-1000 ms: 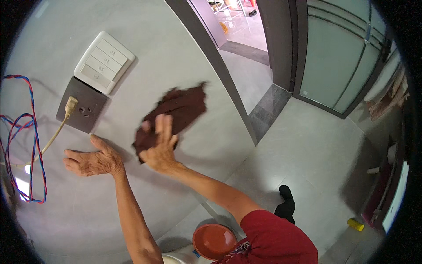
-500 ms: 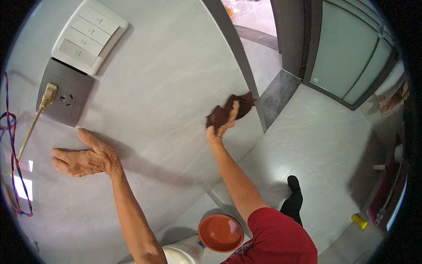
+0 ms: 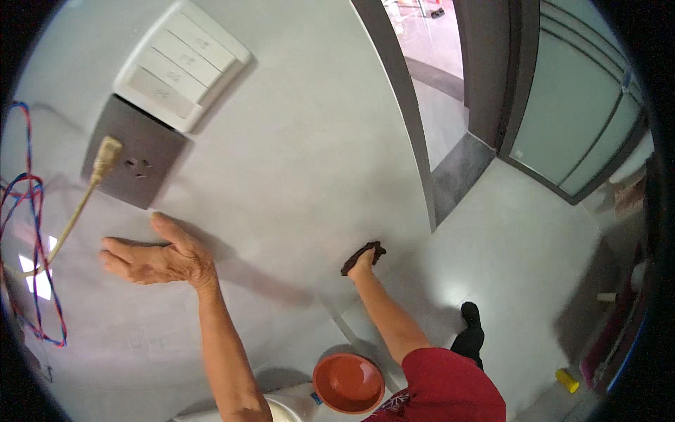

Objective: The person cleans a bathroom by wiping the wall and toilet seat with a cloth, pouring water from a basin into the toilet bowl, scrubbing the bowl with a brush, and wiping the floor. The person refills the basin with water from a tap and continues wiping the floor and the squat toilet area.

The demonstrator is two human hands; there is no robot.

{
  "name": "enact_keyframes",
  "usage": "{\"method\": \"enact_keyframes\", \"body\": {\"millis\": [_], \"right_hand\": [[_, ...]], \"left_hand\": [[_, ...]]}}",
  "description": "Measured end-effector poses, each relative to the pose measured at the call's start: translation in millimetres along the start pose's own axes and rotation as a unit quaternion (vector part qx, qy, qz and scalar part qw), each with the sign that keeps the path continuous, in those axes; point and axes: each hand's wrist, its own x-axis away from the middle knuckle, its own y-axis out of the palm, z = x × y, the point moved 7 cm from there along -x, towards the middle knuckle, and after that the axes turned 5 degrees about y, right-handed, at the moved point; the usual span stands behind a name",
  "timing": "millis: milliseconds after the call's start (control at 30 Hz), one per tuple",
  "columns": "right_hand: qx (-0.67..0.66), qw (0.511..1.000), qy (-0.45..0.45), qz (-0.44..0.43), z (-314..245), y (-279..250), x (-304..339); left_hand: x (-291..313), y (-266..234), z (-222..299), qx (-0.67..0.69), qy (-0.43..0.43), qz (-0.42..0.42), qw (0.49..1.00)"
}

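My left hand (image 3: 160, 260) leans on the pale wall (image 3: 295, 119), fingers stretched out and thumb apart, holding nothing. Just above its thumb is a grey socket (image 3: 155, 151) with a cream plug (image 3: 107, 151) pushed in. Low on the wall, toward its right edge, my right hand (image 3: 363, 264) presses a dark brown cloth (image 3: 351, 266) to the surface. Its fingers are partly hidden behind the wrist and the cloth.
A white switch panel (image 3: 184, 67) sits above the socket. Red and blue twisted wires (image 3: 31, 211) hang at the left. Below are an orange-brown basin (image 3: 348, 383) and a white bucket (image 3: 285, 411). To the right stand a dark door frame (image 3: 481, 70) and a frosted glass door (image 3: 573, 105).
My right hand has swept down the wall with the cloth, which now looks more bunched. My left hand stays beneath the socket. The whole view has shifted slightly.
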Motion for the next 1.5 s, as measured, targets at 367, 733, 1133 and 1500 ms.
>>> {"method": "enact_keyframes", "body": {"millis": [367,733,1133,1500], "right_hand": [[0.389,0.511,-0.766,0.018,-86,204,277],[0.622,0.029,-0.749,-0.226,151,205,375],[0.459,0.237,-0.68,-0.521,242,280,503],[0.4,-0.142,-0.794,-0.436,307,210,458]], "left_hand": [[-9,-5,-13,0.01,-0.041,-0.051,0.998],[-9,-66,-136,0.074,-0.017,-0.19,0.979],[39,-85,-321,-0.027,-0.304,-0.239,0.922],[41,-84,-326,-0.036,-0.264,-0.206,0.942]]}}
